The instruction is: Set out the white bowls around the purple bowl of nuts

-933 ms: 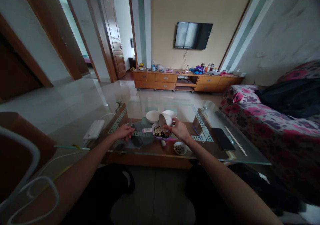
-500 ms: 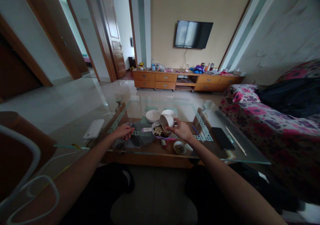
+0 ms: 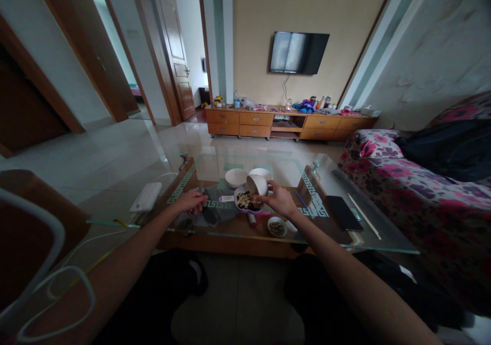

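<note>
Contents, head view, by size:

1. Sofa [image 3: 402,186] – floral cover in pink and purple, along the right side, with a dark bundle lying on its back.
2. Glass coffee table [image 3: 268,167] – clear top with a green key-pattern border on a wooden frame, directly in front of the person. It carries every smaller item listed below.
3. Low wooden cabinet [image 3: 287,125] against the far wall, its top cluttered. A television [image 3: 298,52] hangs on the wall above it.
4. Dark cloth [image 3: 217,212], spread flat on the near-left part of the table.
5. White power strip [image 3: 146,197] at the table's left edge.
6. Black phone [image 3: 344,213], face up at the right, with a thin white stick [image 3: 364,216] just beside it.
7. Left hand [image 3: 191,201] – palm down at the left edge of the cloth, fingers curled under. Whether they grip anything cannot be told.
8. Right hand [image 3: 280,201] – fingers wrapped round the white cup [image 3: 256,185].
9. Purple bowl [image 3: 249,211], table centre, between the two hands, holding a mix of pale and dark pieces.
10. Two white bowls [image 3: 235,177], side by side just behind the purple bowl.
11. White cup – held off the table, tipped with its mouth down and leftward, right over the purple bowl's far-right rim.
12. Small white dish [image 3: 276,227] of dark seeds, near the table's front edge, below the right wrist.
</note>
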The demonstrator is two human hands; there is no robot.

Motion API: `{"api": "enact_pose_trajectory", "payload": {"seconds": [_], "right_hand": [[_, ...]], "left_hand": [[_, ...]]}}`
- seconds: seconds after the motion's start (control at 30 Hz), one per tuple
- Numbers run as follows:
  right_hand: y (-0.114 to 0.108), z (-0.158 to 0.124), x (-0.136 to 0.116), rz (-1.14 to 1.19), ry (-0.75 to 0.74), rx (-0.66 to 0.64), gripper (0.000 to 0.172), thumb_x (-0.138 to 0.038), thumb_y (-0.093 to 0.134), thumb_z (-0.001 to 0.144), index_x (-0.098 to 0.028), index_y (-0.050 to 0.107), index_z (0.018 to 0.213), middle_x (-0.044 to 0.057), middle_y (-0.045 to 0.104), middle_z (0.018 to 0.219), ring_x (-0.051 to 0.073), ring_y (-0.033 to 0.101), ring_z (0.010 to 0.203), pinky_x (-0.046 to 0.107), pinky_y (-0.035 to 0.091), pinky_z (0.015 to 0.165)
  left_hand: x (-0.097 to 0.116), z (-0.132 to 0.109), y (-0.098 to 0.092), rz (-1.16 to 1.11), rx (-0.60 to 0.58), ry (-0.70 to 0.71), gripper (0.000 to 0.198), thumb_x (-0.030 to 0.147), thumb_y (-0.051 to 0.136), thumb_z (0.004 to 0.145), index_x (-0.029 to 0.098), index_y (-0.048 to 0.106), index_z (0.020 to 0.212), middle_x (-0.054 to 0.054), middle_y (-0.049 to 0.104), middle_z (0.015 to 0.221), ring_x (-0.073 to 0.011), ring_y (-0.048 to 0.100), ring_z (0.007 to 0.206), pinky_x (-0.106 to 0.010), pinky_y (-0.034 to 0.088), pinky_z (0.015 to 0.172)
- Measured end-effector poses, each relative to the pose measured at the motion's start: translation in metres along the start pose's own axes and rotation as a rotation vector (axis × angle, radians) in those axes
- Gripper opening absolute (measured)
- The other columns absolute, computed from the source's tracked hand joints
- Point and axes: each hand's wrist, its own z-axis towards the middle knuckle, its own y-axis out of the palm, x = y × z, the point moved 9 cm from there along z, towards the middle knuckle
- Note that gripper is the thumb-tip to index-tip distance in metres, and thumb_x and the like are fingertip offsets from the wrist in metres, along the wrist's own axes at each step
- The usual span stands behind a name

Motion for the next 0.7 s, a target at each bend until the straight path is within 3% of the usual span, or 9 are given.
{"api": "enact_pose_trajectory", "payload": {"seconds": [0.13,0.5,0.7], "right_hand": [[-0.0009,-0.0008,-0.0009,-0.017,0.009,-0.004,0.073,-0.064,0.085,0.078,-0.023,0.066,0.137,0.012,0.080,0.116,0.035,0.077,0.106,0.041,0.056,0.087],[-0.0037,0.0001,0.0016,-0.067,0.014,0.004,0.071,-0.064,0.081,0.079,-0.023,0.067,0.136,0.013,0.080,0.116,0.036,0.077,0.102,0.043,0.056,0.083],[-0.0095,-0.0011,-0.0027,-0.192,-0.007,0.015,0.076,-0.071,0.078,0.079,-0.024,0.066,0.138,0.012,0.081,0.101,0.037,0.077,0.093,0.045,0.056,0.080]], "left_hand": [[0.0049,-0.0048,-0.0008,-0.003,0.008,-0.004,0.050,0.064,0.072,0.089,0.017,0.063,0.076,-0.006,0.066,0.066,-0.0155,0.056,0.048,-0.023,0.034,0.041],[0.0072,-0.0065,-0.0009,0.007,0.007,-0.004,0.047,0.060,0.070,0.091,0.016,0.064,0.076,-0.006,0.066,0.066,-0.0156,0.056,0.049,-0.023,0.032,0.041],[0.0025,-0.0024,-0.0006,0.010,-0.004,0.006,0.040,0.053,0.064,0.095,0.016,0.064,0.079,-0.006,0.067,0.069,-0.0157,0.057,0.050,-0.023,0.033,0.042]]}}
